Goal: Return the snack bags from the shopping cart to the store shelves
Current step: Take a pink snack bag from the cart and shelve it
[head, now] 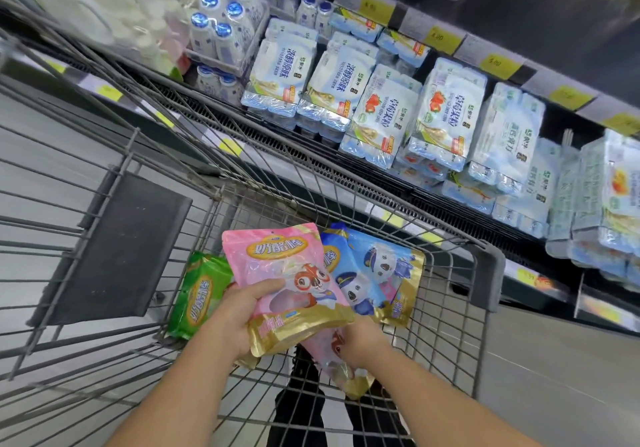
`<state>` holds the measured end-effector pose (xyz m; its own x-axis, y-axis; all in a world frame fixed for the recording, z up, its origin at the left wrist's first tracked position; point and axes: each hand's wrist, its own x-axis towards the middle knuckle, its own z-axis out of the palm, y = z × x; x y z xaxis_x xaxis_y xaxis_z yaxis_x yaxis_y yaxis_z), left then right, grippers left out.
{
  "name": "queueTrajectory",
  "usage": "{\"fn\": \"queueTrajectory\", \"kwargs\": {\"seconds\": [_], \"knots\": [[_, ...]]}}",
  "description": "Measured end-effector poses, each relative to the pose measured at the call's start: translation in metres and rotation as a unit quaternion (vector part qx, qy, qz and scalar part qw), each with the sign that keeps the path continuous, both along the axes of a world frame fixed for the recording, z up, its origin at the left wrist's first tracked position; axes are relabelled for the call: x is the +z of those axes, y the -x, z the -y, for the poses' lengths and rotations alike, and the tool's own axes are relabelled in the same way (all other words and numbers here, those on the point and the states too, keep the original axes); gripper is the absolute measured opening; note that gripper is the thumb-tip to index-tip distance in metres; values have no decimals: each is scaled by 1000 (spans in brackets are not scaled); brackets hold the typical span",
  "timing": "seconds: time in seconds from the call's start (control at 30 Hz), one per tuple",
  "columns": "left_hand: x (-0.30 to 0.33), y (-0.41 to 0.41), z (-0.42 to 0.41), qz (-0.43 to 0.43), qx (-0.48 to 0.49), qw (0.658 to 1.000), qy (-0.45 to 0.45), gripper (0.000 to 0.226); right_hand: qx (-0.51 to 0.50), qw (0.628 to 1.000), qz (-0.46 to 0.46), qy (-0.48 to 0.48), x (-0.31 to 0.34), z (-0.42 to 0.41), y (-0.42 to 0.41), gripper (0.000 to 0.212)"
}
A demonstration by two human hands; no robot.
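Observation:
My left hand (235, 315) grips a pink snack bag (284, 273) with a gold bottom edge, lifted above the child seat of the grey wire shopping cart (481, 294). A second pink bag (332, 360) lies lower in the seat, and my right hand (360, 342) is closed on it. Behind the raised pink bag a blue snack bag (377, 273) with cartoon dogs leans against the cart's wire wall. To the left, partly hidden by my left hand, sits a green snack bag (201, 291).
Chilled store shelves (381, 176) run diagonally along the right, packed with multipacks of yoghurt cups (446, 117) and small white bottles (221, 31). Yellow price tags line the shelf edges. The cart's dark seat flap (114, 249) lies to the left. Grey floor shows beneath.

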<state>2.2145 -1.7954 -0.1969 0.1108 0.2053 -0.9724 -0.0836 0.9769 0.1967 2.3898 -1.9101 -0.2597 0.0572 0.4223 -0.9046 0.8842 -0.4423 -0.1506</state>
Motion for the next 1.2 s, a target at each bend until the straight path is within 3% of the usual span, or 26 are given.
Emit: {"fn": "queueTrajectory", "kwargs": {"seconds": [0.13,0.23,0.47,0.57,0.63,0.7,0.8,0.9,0.97,1.07,1.17,1.2], "knots": [[11,3,0,13,-7,1000,-3,40,-38,999,-6,-18,24,-15,-15,15],[26,7,-1,38,-11,999,-1,32,-70,997,17,-17,44,-19,-26,25],[65,20,-11,74,-36,997,-10,42,-201,978,7,-49,82,-24,-52,12],[82,26,-12,99,-32,994,-16,68,-248,966,-20,-70,97,-27,-56,28],[95,32,-12,141,-61,988,-24,84,-255,962,-47,-86,109,-28,-57,18],[113,36,-16,190,-67,979,-34,68,-281,951,-83,-105,127,-31,-60,16],[146,30,-29,320,-84,941,-69,69,-340,917,-158,-139,170,-38,-71,21],[168,7,-60,353,-73,927,-103,60,-377,877,-224,-196,212,-44,-96,21],[161,-12,-73,437,-72,889,-120,50,-410,845,-236,-249,233,-47,-121,24],[170,-57,-105,425,-95,871,-226,47,-475,785,-226,-327,252,-52,-167,29],[198,-118,-124,369,-226,842,-322,82,-517,734,-221,-381,258,-52,-211,33],[205,-138,-122,339,-247,833,-361,79,-527,719,-216,-399,254,-52,-226,33]]}}
